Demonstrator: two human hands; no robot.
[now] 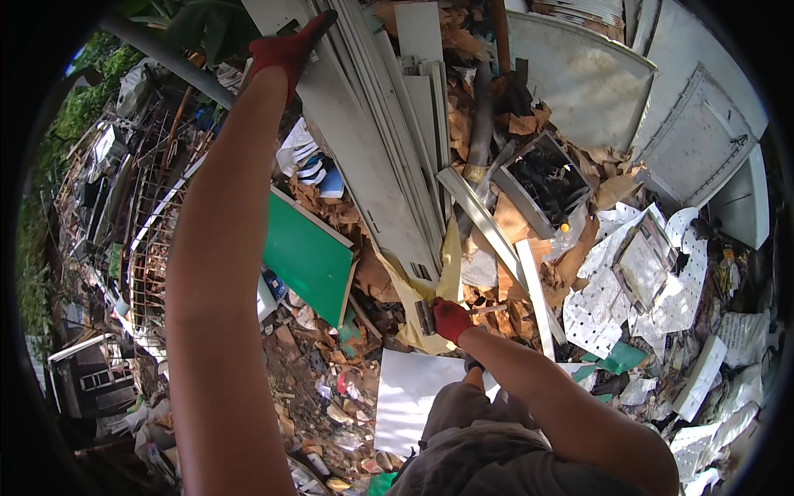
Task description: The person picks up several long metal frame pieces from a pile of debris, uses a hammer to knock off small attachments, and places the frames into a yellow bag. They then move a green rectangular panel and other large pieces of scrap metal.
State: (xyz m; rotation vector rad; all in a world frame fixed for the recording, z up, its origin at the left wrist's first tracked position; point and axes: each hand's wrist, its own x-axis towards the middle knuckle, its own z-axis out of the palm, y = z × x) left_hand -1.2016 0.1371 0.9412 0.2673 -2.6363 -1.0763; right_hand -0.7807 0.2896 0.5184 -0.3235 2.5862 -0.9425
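Note:
My left hand (288,53), in a red glove with a dark palm, reaches far forward to the upper part of a long grey metal panel (366,167). It lies against the panel; whether the fingers grip its edge is unclear. My right hand (451,319), also red-gloved, is closed around the handle of a hammer (425,317). The hammer head is beside the panel's slotted lower end, over yellow sheet material (397,279). Several narrow metal strips (388,118) lean alongside the panel. A white sheet (409,397) lies by my legs.
A green board (310,254) lies left of the panel. To the right are an open metal box (546,183), loose metal channels (481,217) and white perforated sheets (595,297). Large metal panels (577,80) stand behind. Rusty wire mesh (152,260) and scrap cover the left ground.

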